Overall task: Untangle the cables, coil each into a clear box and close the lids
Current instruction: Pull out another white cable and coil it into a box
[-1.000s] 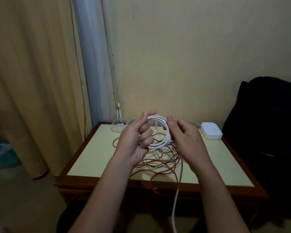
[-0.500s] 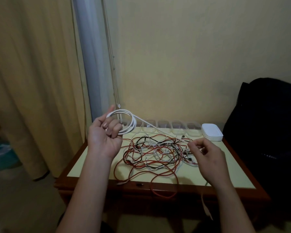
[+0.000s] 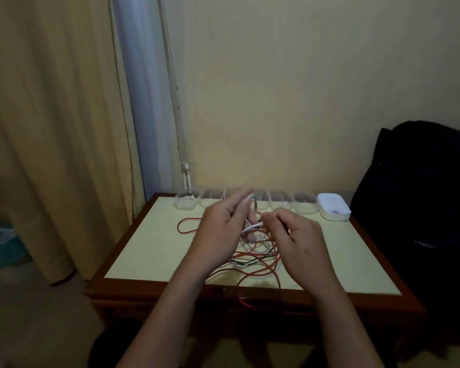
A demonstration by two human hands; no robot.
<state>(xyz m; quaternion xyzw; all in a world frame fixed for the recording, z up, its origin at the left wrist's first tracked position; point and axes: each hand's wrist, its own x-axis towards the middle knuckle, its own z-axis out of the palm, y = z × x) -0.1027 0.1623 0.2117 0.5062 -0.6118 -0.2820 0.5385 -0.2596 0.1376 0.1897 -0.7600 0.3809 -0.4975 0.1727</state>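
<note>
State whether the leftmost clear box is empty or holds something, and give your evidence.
It holds something: a white coiled cable shows through the clear wall of the box.

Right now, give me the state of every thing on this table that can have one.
left hand, grips the loops of the white cable.
right hand, fingers curled at the white cable; grip blurred.
white cable, partly looped, held above the table.
cable tangle, knotted on the table, one red loop over the front edge.
clear boxes, open, lidless; leftmost holds a white coil.
lids, stacked beside the boxes.
</note>
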